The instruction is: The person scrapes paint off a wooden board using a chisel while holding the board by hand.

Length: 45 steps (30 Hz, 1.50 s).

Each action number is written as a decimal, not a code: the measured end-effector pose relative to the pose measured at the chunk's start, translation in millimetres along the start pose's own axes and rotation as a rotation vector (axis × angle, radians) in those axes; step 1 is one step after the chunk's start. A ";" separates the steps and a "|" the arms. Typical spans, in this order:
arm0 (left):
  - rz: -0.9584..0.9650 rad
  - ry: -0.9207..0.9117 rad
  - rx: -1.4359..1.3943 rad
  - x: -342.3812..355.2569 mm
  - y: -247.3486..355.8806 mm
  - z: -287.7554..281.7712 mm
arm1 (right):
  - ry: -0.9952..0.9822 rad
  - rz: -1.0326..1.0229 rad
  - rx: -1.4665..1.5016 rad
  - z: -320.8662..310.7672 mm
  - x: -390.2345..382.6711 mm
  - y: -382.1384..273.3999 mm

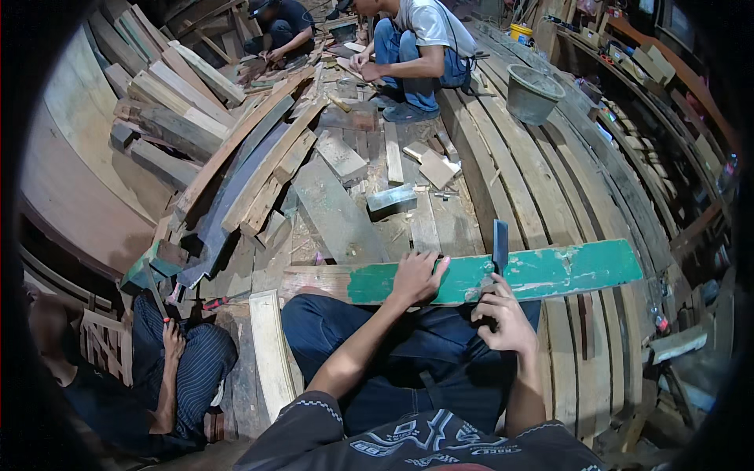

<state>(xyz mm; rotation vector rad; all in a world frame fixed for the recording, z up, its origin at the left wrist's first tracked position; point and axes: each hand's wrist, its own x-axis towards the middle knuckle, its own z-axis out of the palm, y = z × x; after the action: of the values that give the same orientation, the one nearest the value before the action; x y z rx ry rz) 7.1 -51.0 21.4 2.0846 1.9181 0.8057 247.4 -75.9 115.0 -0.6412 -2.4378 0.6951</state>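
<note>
A long plank (565,271) lies across my lap, with worn green paint over most of it and bare wood at its left end. My left hand (416,280) rests on the plank's painted face, fingers stretched out and holding nothing. Beyond the plank's middle rises a flat, dark metal blade (500,245), upright against the green surface. My right hand (503,314) is closed round the lower end of this bladed tool, at the plank's near edge. Its handle is mostly hidden by my fingers, so I cannot tell the tool's exact kind.
Wooden beams (550,188) run along the right, bearing a grey bucket (534,93). Stacked timber (181,102) fills the left. Offcuts (342,157) and a metal-looking block (392,201) lie ahead. A person (181,369) sits close on my left with a blade; two others crouch at the back.
</note>
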 end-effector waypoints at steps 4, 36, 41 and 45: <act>0.069 0.114 -0.025 0.7 2.1 0.2 | 0.041 0.206 -0.177 1.0 -9.8 -22.5; 0.046 0.057 -0.005 4.6 -6.2 -3.2 | 0.539 0.575 0.236 -87.1 -84.7 -44.4; 0.051 0.037 -0.035 4.7 0.2 0.7 | 0.678 0.371 0.249 -66.4 -83.6 -34.5; 0.073 0.085 -0.034 2.2 -4.2 -0.1 | 0.727 -0.020 0.040 -62.2 -66.2 -27.5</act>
<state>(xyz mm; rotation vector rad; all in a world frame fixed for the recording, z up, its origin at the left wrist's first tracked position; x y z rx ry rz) 3.5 -48.3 20.0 2.1434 1.8658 0.9505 325.9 -112.7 153.7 -0.7010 -1.7500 0.4008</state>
